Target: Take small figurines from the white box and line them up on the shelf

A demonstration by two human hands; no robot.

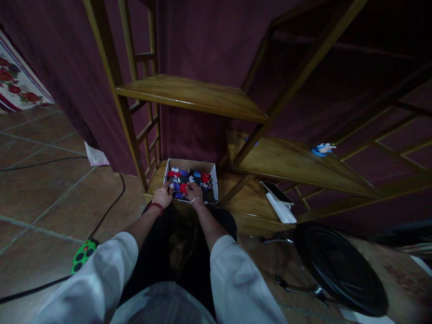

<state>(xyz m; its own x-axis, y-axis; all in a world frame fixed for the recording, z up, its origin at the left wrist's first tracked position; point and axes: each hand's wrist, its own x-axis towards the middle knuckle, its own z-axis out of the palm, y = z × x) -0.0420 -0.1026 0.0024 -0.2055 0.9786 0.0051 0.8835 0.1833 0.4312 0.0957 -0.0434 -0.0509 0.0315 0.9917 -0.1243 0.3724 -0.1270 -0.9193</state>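
Note:
A shallow cardboard box (216,185) stands on the low wooden shelf right in front of me. Inside lie several small toy figurines (204,177) in blue, white, red and black, packed close together. My left hand (163,196), with a red bead bracelet, reaches over the box's near left corner, its fingers closed around a small figurine (172,186). Beside it, my right hand (194,192), wearing a pale bracelet, pinches a red round piece (183,187) that looks like a figurine's base. Its fingertips are small and dim in view.
Above the box runs a wooden shelf board (192,92). Another blue and white figurine (324,149) stands on the right shelf (283,157). A tablet-like device (276,192) leans by a white object (281,209). A black round stool (340,267) is at right; a green power strip (83,255) lies left.

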